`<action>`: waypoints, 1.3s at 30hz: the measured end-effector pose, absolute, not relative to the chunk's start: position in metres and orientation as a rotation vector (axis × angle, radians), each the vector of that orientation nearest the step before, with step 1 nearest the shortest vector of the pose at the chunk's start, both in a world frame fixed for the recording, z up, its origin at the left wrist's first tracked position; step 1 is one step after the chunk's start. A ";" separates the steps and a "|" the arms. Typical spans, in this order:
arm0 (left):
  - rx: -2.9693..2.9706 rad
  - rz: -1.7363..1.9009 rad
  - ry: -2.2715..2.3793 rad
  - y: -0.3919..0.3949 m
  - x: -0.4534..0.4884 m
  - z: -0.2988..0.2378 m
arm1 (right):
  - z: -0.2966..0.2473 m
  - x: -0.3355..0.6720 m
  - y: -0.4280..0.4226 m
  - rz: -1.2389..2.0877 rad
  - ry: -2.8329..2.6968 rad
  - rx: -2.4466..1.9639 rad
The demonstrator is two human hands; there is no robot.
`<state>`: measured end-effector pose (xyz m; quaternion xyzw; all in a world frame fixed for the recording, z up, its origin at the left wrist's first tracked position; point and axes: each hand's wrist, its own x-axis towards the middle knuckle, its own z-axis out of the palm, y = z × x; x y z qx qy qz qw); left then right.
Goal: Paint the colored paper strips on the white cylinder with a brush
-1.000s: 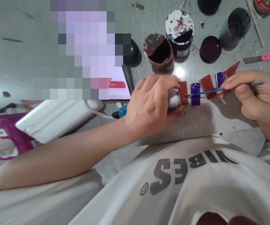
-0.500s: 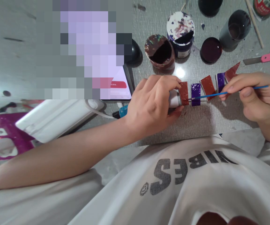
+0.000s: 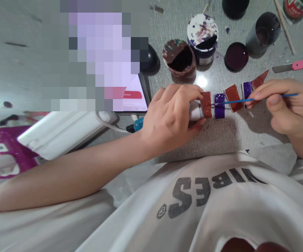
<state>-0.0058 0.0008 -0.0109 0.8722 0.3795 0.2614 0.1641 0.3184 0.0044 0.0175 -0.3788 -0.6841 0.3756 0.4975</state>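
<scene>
In my right hand (image 3: 285, 105) a thin blue paintbrush (image 3: 235, 101) is pinched, its tip against the reddish-brown painted piece (image 3: 206, 105) at the row's left end. My left hand (image 3: 173, 113) curls around a white piece (image 3: 195, 111), mostly hidden under the palm, with fingertips at the corners of that brown piece. Rightward along the row lie a glossy purple piece (image 3: 219, 106), a second brown piece (image 3: 233, 98), another purple piece (image 3: 247, 91) and a pointed brown piece (image 3: 262, 81), the last two partly behind my right fingers.
Behind the row stand a brown paint jar (image 3: 180, 63), a purple paint jar (image 3: 203, 42), a dark round lid (image 3: 236, 56) and a cup of dark liquid (image 3: 264, 33). A pink-handled craft knife (image 3: 295, 65) lies at right. A phone (image 3: 138, 94) and white power bank-like box (image 3: 69, 133) are at left.
The brush tip has moved slightly up across the left brown piece, and my right hand has shifted a little left. My left hand stays in place.
</scene>
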 end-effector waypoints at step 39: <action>2.475 0.716 1.070 0.001 -0.005 -0.006 | 0.018 0.316 0.007 0.805 -1.765 -0.868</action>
